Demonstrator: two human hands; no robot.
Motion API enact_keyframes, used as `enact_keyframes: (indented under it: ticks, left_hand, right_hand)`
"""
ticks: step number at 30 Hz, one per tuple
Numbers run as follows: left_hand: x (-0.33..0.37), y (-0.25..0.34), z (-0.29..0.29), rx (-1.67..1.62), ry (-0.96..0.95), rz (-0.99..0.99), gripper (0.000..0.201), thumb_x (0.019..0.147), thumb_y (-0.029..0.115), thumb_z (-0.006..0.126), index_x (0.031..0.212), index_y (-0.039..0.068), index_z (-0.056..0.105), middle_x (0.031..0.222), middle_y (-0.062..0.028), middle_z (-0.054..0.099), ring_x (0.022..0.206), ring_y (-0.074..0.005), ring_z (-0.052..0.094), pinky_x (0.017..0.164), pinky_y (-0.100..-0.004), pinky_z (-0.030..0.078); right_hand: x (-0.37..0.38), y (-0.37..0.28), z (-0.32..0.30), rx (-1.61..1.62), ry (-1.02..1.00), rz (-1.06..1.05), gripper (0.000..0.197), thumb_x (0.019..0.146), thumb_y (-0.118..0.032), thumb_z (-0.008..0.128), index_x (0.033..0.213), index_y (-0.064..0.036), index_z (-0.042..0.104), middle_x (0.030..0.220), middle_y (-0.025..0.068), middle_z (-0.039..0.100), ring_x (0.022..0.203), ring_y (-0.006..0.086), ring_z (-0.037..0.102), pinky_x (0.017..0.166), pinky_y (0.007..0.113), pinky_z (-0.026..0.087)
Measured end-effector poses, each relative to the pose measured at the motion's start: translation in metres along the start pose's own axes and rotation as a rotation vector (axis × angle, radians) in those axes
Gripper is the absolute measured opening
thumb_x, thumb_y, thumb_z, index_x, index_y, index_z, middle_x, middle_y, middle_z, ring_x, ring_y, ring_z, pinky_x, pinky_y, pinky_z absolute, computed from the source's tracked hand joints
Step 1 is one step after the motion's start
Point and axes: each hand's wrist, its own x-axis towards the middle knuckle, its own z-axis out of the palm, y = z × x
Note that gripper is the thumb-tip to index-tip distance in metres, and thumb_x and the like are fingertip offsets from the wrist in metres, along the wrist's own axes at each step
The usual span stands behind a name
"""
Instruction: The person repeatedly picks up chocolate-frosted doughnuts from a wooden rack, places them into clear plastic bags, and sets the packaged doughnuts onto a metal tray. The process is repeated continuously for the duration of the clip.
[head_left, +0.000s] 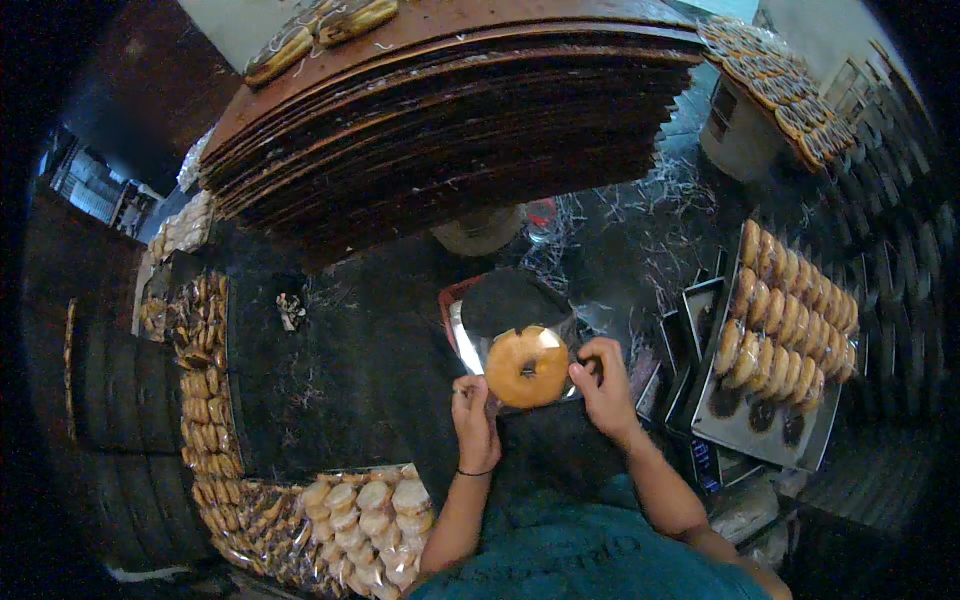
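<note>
A ring doughnut [508, 372] with a smooth golden top lies flat in front of me, with shiny clear plastic around it that looks like a bag. My left hand [476, 418] pinches the plastic at the doughnut's near left side; a thin dark band circles that wrist. On the opposite side, my right hand [607, 388] has thumb and fingers closed on the plastic's right edge. Just beyond the doughnut is a dark thing with a red and silvery rim [457, 322], partly covered; its kind is unclear.
A tall stack of brown boards [450, 110] stands ahead, with long filled pastries [355, 20] on top. At right, a metal tray [765, 425] bears rows of doughnuts. Wrapped pastries [205, 410] line the left and near left. Pale strips litter the dark floor [350, 400].
</note>
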Motion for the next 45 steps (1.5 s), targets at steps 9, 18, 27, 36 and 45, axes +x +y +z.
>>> enact_keyframes:
  ticks: [9, 18, 27, 36, 45]
  left_hand:
    - [-0.04, 0.005, 0.068, 0.207, -0.318, 0.263, 0.037, 0.094, 0.029, 0.046, 0.116, -0.001, 0.045, 0.107, -0.0101, 0.054, 0.102, -0.0191, 0.051, 0.088, -0.0319, 0.043]
    - [-0.023, 0.054, 0.029, 0.411, -0.29, 0.253, 0.035, 0.093, 0.028, 0.047, 0.115, 0.001, 0.047, 0.106, -0.0107, 0.054, 0.096, -0.0211, 0.053, 0.084, -0.0324, 0.045]
    - [0.035, 0.093, -0.014, 0.607, -0.216, 0.507, 0.027, 0.093, 0.02, 0.047, 0.113, 0.003, 0.051, 0.107, -0.0091, 0.055, 0.098, -0.0189, 0.053, 0.082, -0.0292, 0.045]
    - [0.019, 0.092, -0.001, 0.523, -0.3, 0.455, 0.022, 0.092, 0.015, 0.048, 0.107, 0.001, 0.054, 0.106, -0.0097, 0.056, 0.1, -0.0186, 0.052, 0.088, -0.0313, 0.04]
    - [0.015, 0.087, -0.017, 0.545, -0.293, 0.442, 0.021, 0.089, 0.016, 0.053, 0.103, 0.0, 0.054, 0.103, -0.0099, 0.055, 0.094, -0.0191, 0.053, 0.084, -0.031, 0.044]
  right_hand:
    - [-0.021, -0.019, -0.02, 1.48, -0.262, -0.019, 0.075, 0.076, -0.045, 0.067, 0.133, -0.0059, 0.036, 0.132, 0.0068, 0.044, 0.123, 0.0214, 0.04, 0.106, 0.039, 0.027]
    - [-0.084, 0.034, -0.224, 1.159, 0.847, -0.346, 0.044, 0.081, -0.022, 0.064, 0.12, -0.0085, 0.048, 0.12, 0.0073, 0.054, 0.113, 0.0242, 0.05, 0.102, 0.042, 0.036]
    - [-0.144, 0.145, -0.376, -0.157, 1.435, 0.131, 0.047, 0.075, -0.018, 0.073, 0.115, -0.0032, 0.053, 0.105, 0.0078, 0.06, 0.094, 0.0166, 0.055, 0.084, 0.03, 0.045]
    - [-0.116, 0.165, -0.37, 0.161, 1.153, 0.135, 0.055, 0.088, -0.031, 0.057, 0.134, -0.0144, 0.035, 0.129, 0.0118, 0.045, 0.117, 0.022, 0.043, 0.098, 0.031, 0.034]
    - [-0.127, 0.206, -0.414, -0.522, 1.245, 0.102, 0.061, 0.086, -0.037, 0.056, 0.134, -0.0046, 0.035, 0.13, 0.0152, 0.044, 0.118, 0.0271, 0.041, 0.102, 0.036, 0.03]
